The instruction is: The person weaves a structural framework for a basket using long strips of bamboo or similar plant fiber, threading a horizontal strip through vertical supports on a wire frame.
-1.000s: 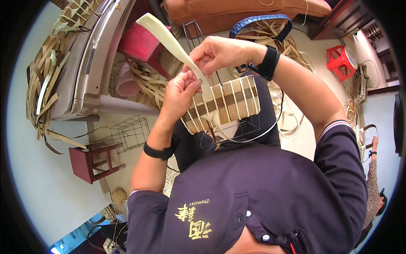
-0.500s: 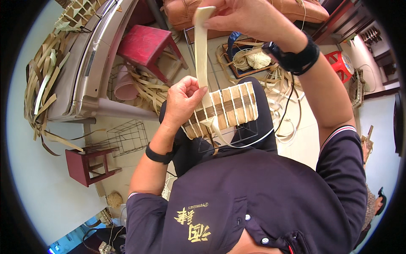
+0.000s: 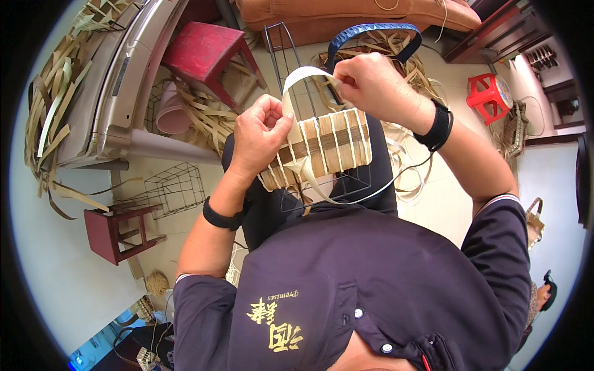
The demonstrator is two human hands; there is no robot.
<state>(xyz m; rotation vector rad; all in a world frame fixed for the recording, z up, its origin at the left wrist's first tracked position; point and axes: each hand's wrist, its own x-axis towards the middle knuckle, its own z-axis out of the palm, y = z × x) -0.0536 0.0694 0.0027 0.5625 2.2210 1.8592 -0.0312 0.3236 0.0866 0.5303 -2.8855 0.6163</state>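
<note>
A woven basket panel (image 3: 340,141) of tan and brown flat strips, crossed by white cords, lies on a black wire frame (image 3: 286,46) over my lap. My left hand (image 3: 258,137) pinches a pale flat strip (image 3: 293,84) between thumb and fingers at the panel's far left edge. From there the strip rises in an arch to my right hand (image 3: 380,86), whose fingers are closed on its other end above the panel's far side. A folded piece of pale strip (image 3: 302,166) lies at the panel's near side, its long tail curving off to the right.
Behind my right hand stands a blue handle (image 3: 373,27) over a heap of loose strips. Red stool (image 3: 204,52) and pink bin (image 3: 175,113) are far left; a small dark red stool (image 3: 111,234) is nearer. A red plastic stool (image 3: 489,98) stands right. Loose strips hang at left.
My right hand has come down and to the right, bending the strip from upright into an arch. My left hand keeps its pinch. The view has shifted a little.
</note>
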